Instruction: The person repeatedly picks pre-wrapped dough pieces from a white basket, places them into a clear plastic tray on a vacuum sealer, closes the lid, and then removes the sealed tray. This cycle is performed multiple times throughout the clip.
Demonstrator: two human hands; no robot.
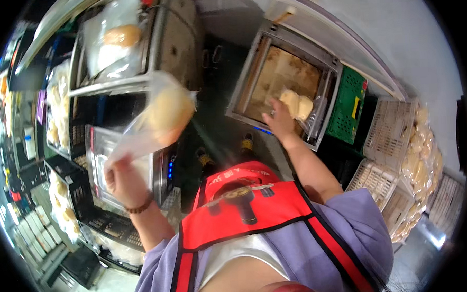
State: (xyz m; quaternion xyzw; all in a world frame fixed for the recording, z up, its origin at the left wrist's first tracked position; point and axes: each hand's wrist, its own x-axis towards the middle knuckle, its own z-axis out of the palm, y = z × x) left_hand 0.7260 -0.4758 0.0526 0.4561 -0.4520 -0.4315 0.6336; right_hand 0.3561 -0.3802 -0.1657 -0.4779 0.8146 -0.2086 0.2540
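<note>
My left hand (pixel 124 178) grips the gathered end of a clear plastic bag (pixel 131 143). Rounded pale-yellow food (pixel 170 115), blurred, fills the bag's far end, which swings out in the air. On the right, my right hand (pixel 282 121) reaches over a metal chamber of what looks like a vacuum sealer (pixel 237 103), fingers spread. Beside those fingers, pale-yellow food pieces (pixel 297 104) lie in a clear bag on the stained chamber floor (pixel 283 73); whether the hand touches them cannot be told. The chamber's clear lid (pixel 341 38) stands raised.
At upper left, another metal chamber (pixel 110 88) holds a bag of food (pixel 121 38). Black crates (pixel 113 225) with bagged food stand along the left. On the right are a green crate (pixel 346 105), white baskets (pixel 389 131) and a large bag of pale food (pixel 421 155).
</note>
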